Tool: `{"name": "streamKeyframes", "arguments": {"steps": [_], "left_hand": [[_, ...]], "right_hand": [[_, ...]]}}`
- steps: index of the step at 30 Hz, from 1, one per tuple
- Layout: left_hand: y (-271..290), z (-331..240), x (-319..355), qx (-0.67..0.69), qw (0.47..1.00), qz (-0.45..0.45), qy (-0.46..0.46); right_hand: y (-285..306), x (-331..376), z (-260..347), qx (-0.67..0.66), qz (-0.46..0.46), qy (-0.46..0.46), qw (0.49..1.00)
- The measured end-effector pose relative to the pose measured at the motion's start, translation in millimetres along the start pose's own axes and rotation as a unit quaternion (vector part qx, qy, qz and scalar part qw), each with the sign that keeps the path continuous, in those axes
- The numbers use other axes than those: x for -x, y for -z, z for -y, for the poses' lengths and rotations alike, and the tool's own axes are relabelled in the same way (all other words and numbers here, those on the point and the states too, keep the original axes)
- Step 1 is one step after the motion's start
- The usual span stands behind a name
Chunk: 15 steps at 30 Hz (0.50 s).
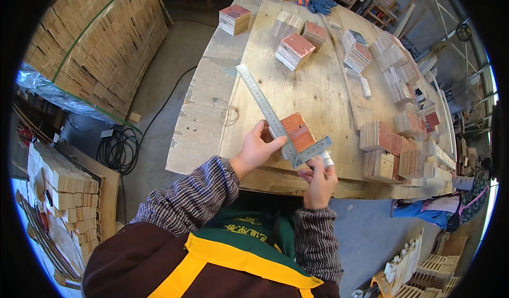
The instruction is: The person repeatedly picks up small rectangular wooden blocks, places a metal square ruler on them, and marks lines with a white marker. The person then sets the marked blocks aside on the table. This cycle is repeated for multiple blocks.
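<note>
A grey metal try square point(269, 108) lies across a reddish-faced plywood block point(300, 131) at the near edge of the table. Its long ruled blade points to the upper left, along the block's left side, and its thicker stock runs along the block's near side. My left hand point(257, 148) is closed at the left of the block, thumb pressed on the blade and fingers partly hidden behind it. Fingers curled, my right hand point(319, 182) grips the stock at its right end; one finger has a white wrap. The block's underside is hidden.
More plywood blocks point(295, 51) stand on the wooden table point(207, 107), with several stacks point(379, 139) on the right. Blue-and-orange gloves point(317, 4) lie at the far end. Wrapped timber point(106, 38) and coiled black cable point(117, 150) are on the left. Another person point(450, 205) is at the right.
</note>
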State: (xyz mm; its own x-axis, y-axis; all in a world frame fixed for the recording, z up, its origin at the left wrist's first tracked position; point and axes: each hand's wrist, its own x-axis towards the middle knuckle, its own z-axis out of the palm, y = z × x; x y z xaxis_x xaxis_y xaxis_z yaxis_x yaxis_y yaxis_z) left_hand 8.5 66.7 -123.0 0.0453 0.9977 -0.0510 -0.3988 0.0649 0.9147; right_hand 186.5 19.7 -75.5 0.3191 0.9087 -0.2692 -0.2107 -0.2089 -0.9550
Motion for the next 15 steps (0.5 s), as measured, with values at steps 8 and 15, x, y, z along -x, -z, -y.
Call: {"name": "streamKeyframes", "arguments": {"steps": [8,15], "left_hand": [[1.6,8.4,-1.1,0.036,0.999,0.002,-0.012],[0.8,6.1,-0.4,0.018,1.000,-0.003,-0.001]], "right_hand": [[22.6,8.8,34.4,-0.028,0.048,0.164,0.985],[-2.5,-1.4,25.2,0.057,0.154,0.179,0.970]]}}
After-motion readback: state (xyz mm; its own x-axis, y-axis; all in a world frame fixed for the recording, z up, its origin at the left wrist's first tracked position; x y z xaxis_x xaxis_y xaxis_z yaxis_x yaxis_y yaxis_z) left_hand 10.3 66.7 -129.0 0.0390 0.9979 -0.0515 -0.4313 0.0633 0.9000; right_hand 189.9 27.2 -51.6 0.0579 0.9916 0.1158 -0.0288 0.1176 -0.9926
